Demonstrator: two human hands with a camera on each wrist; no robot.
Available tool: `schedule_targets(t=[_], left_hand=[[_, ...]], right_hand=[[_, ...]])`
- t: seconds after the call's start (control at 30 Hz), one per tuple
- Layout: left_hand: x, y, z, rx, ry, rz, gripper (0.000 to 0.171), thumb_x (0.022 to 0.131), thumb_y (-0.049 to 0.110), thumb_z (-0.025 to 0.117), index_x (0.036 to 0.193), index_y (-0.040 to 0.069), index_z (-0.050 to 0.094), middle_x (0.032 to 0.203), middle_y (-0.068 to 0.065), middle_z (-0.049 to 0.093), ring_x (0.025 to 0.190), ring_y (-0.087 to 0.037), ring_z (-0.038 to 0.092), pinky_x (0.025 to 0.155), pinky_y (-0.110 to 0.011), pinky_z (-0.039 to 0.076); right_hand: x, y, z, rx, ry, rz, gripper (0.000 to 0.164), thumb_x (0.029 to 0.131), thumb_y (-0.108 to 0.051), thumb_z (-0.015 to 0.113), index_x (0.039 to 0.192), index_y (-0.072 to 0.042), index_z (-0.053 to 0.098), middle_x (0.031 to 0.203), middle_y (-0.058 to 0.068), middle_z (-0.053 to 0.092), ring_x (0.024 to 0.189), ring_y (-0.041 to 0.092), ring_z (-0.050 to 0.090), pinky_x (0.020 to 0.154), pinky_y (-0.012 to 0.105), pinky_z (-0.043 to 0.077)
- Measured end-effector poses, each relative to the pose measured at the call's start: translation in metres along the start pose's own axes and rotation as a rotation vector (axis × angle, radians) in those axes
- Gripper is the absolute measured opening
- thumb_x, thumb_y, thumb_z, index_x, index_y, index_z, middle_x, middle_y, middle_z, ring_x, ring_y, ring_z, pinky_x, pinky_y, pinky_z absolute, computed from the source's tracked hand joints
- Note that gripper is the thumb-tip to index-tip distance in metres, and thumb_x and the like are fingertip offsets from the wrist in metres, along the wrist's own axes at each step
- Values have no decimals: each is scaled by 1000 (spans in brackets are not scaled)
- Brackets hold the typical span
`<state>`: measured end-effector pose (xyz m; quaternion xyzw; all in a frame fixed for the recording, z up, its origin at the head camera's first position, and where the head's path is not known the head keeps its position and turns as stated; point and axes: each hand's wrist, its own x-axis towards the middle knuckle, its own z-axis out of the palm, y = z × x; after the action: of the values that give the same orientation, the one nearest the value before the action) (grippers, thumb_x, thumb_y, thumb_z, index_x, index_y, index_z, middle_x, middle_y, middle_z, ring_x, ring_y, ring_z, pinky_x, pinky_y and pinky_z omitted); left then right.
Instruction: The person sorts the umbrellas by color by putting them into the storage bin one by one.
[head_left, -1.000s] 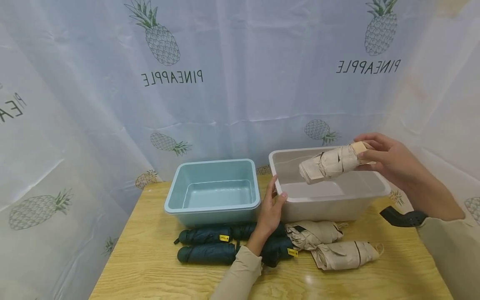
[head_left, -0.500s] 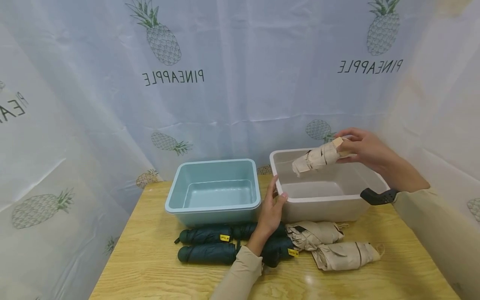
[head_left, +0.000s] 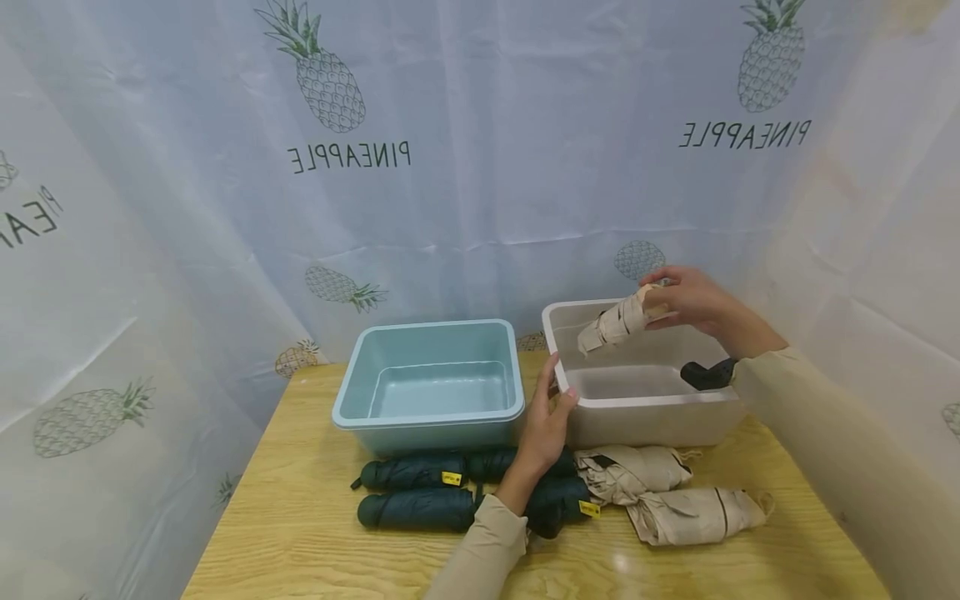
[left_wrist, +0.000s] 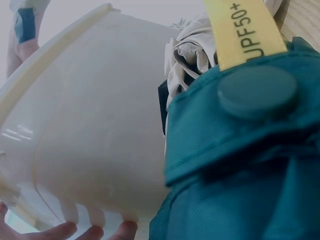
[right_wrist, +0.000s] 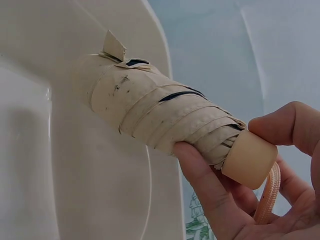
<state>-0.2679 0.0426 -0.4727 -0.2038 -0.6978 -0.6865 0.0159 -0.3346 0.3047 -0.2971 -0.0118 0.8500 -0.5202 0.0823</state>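
Note:
My right hand [head_left: 686,298] grips a folded beige umbrella [head_left: 617,325] by its handle end, tilted over the beige storage bin [head_left: 652,400]. In the right wrist view, thumb and fingers pinch the umbrella around its peach handle cap [right_wrist: 250,159], and a cord loop hangs beside the palm. The umbrella's far end points down into the bin. At the bin's front left corner, my left hand [head_left: 543,429] holds the rim. Its fingertips [left_wrist: 95,232] touch the outer wall in the left wrist view.
A light blue bin [head_left: 429,429] stands to the left. Several dark green folded umbrellas [head_left: 416,510] lie in front of the bins, partly under my left forearm. Two more beige umbrellas [head_left: 697,517] lie at front right. A pineapple-print curtain [head_left: 480,167] hangs behind the wooden table [head_left: 300,542].
My right hand has carried the beige umbrella leftward over the beige bin, and its lower end now points more steeply down. The left hand has stayed at the bin's corner.

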Motion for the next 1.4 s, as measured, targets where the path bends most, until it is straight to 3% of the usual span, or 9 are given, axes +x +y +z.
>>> schedule_targets(t=[0.3, 0.6, 0.8, 1.0, 1.4], left_hand=[[1, -2, 0, 18, 13, 3, 59, 105, 35, 50, 158, 48, 26, 161, 0, 41, 141, -25, 49, 106, -48, 49], [1, -2, 1, 20, 10, -6, 61, 105, 38, 49, 160, 44, 25, 162, -1, 40, 142, -27, 46, 106, -50, 49], [1, -1, 1, 23, 11, -2, 60, 105, 41, 49, 159, 47, 25, 163, -8, 38, 142, -29, 46, 107, -53, 47], [1, 0, 1, 40, 14, -17, 59, 104, 44, 49, 156, 53, 24, 163, -3, 38, 142, -28, 46, 107, -54, 46], [0, -1, 0, 52, 7, -17, 60, 105, 44, 47, 159, 48, 23, 166, 0, 33, 146, -31, 42, 111, -57, 43]], right_hand=[[20, 5, 13, -9, -2, 43, 52, 98, -10, 58, 144, 5, 39, 132, 23, 46, 99, 22, 61, 88, 44, 61], [36, 17, 24, 7, -23, 77, 51, 99, -7, 56, 144, 7, 38, 126, 21, 45, 98, 23, 59, 88, 46, 61], [44, 21, 30, 15, -30, 90, 53, 98, -7, 57, 144, 8, 37, 129, 25, 44, 103, 28, 58, 89, 47, 60], [52, 27, 33, 11, -50, 113, 51, 98, -7, 55, 144, 7, 39, 130, 25, 44, 104, 28, 58, 88, 45, 61], [60, 41, 40, 32, -161, 124, 51, 98, -3, 51, 144, 11, 34, 130, 24, 43, 106, 28, 56, 89, 45, 61]])
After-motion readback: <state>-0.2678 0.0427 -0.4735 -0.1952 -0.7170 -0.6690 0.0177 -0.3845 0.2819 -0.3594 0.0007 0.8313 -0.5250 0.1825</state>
